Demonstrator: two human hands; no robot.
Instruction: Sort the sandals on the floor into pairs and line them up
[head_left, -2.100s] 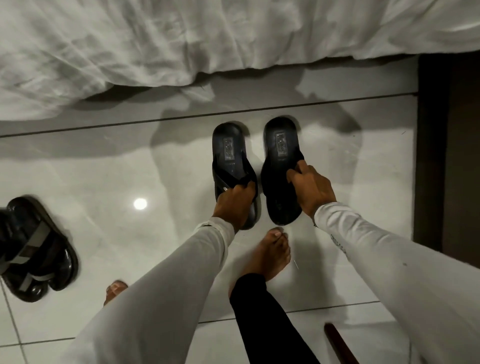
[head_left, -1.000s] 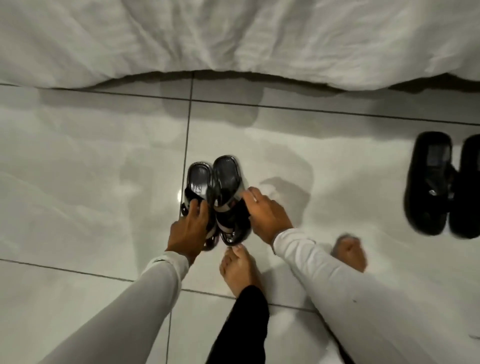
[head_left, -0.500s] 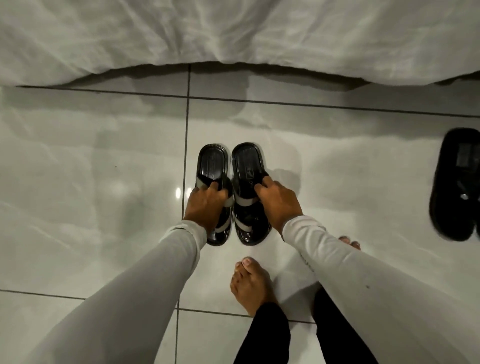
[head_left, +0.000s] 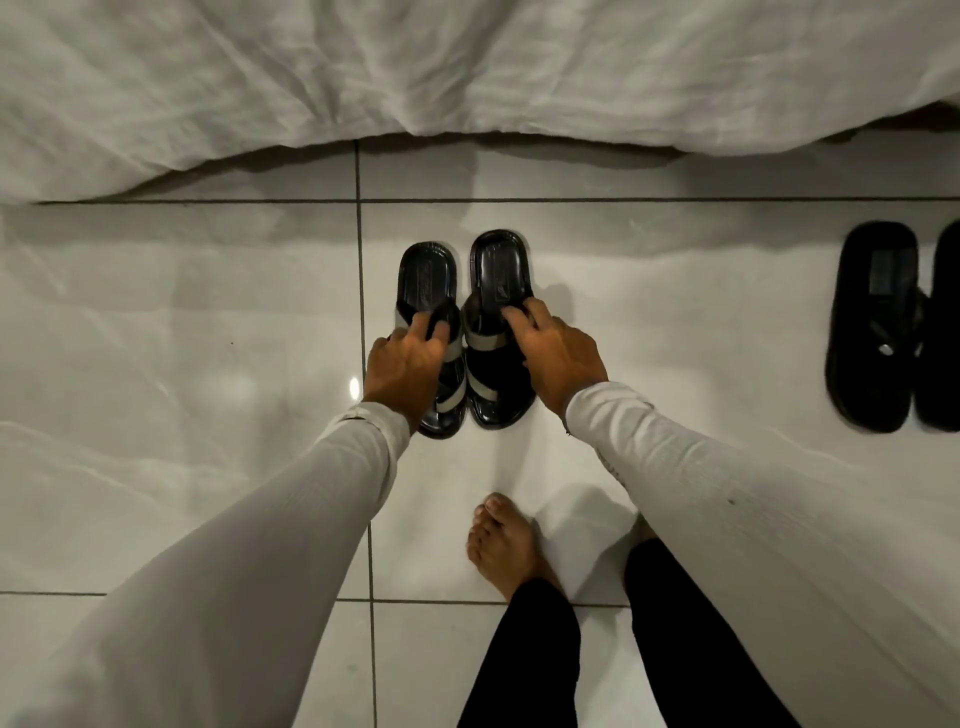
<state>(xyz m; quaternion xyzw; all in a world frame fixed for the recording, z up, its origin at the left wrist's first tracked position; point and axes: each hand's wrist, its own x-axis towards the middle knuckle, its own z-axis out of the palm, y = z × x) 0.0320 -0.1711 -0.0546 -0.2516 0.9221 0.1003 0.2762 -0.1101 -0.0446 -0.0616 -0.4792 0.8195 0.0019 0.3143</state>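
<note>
Two black sandals with grey straps lie side by side on the white tiled floor, heels pointing away from me. My left hand (head_left: 405, 371) rests with its fingers curled over the strap of the left strapped sandal (head_left: 427, 275). My right hand (head_left: 556, 358) grips the strap of the right strapped sandal (head_left: 500, 270). Both soles sit flat on the floor. A pair of plain black flip-flops (head_left: 878, 322) stands together at the right, the second one cut off by the frame edge.
A rumpled white bedsheet (head_left: 363, 78) hangs over the floor along the far side. My bare foot (head_left: 501, 540) stands just behind the strapped sandals, with black trouser legs below. Glossy tiles (head_left: 156, 338) stretch to the left.
I left the flip-flops at the right, picked up the strapped sandals and carried them forward. They now sit side by side on the floor, farther from my foot.
</note>
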